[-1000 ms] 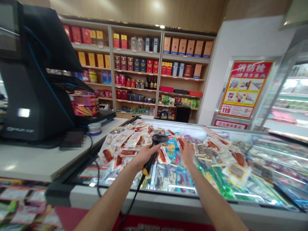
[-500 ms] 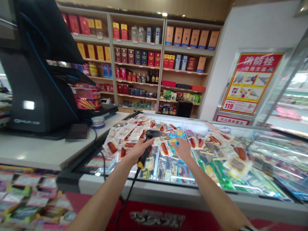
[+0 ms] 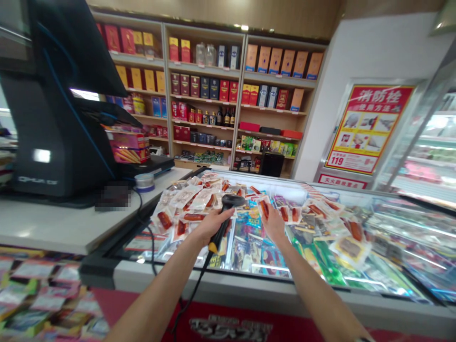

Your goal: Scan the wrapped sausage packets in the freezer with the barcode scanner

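My left hand (image 3: 211, 226) is wrapped round the handle of a black barcode scanner (image 3: 225, 214) with a yellow band and a trailing black cable; its head points away over the freezer. My right hand (image 3: 272, 221) holds a clear snack packet with a red sausage (image 3: 264, 207) just right of the scanner head. Both hands hover over a spread of several sealed snack packets (image 3: 188, 202) lying on the glass lid of a chest freezer (image 3: 256, 280).
A black checkout terminal (image 3: 53, 114) stands on the white counter (image 3: 64, 228) at the left, with a tape roll (image 3: 144, 182) beside it. Shelves of boxed goods (image 3: 213, 90) line the back wall. A red fire notice (image 3: 366, 128) hangs at the right.
My right hand has taken up a sausage packet and raised it beside the scanner head. The left hand keeps the scanner in nearly the same spot.
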Tool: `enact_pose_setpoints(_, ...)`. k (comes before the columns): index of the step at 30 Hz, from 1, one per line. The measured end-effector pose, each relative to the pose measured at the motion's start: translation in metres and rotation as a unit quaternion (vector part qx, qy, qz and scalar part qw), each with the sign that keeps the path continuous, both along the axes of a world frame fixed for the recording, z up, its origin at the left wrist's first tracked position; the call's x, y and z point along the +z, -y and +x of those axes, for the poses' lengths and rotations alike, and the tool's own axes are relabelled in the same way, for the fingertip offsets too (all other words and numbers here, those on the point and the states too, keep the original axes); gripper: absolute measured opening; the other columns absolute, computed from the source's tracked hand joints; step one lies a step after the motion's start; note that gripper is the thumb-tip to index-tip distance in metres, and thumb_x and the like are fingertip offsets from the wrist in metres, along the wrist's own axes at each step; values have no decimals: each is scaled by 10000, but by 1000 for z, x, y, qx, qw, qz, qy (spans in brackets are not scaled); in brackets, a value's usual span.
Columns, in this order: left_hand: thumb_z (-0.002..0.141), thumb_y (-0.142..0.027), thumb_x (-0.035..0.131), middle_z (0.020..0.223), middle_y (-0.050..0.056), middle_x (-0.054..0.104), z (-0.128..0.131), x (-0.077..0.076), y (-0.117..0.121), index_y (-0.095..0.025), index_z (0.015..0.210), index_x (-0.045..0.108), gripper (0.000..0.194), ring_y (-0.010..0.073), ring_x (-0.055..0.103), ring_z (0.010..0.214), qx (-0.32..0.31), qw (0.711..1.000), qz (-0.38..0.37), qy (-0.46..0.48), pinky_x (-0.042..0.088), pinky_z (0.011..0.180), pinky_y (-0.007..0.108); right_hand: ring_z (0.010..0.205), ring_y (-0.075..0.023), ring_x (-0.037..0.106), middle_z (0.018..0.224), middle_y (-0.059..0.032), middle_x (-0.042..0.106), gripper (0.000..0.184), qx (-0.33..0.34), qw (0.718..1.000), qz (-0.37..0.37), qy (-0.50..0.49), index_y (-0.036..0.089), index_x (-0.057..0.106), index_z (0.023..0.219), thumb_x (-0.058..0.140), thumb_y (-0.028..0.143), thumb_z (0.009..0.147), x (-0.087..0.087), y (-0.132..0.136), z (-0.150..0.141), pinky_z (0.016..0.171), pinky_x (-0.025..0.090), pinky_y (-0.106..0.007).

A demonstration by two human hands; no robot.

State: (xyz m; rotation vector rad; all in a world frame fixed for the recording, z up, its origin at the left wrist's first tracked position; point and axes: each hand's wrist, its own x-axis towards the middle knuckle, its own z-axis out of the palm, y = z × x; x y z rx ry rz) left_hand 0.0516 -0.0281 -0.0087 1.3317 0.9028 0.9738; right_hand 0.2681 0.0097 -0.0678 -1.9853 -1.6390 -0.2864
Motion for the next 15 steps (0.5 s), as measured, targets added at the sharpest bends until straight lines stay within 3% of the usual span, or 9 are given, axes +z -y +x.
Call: enact_pose_setpoints(15, 682, -482, 524, 518, -33, 490, 13, 8, 4, -158, 662, 453, 332, 63, 432, 396, -46, 999, 20, -5, 329, 388, 194, 880, -185, 531, 1009, -87, 551, 443, -9, 998, 62, -18, 167, 368, 1230, 354, 322, 815, 1, -5, 5, 701, 382, -270)
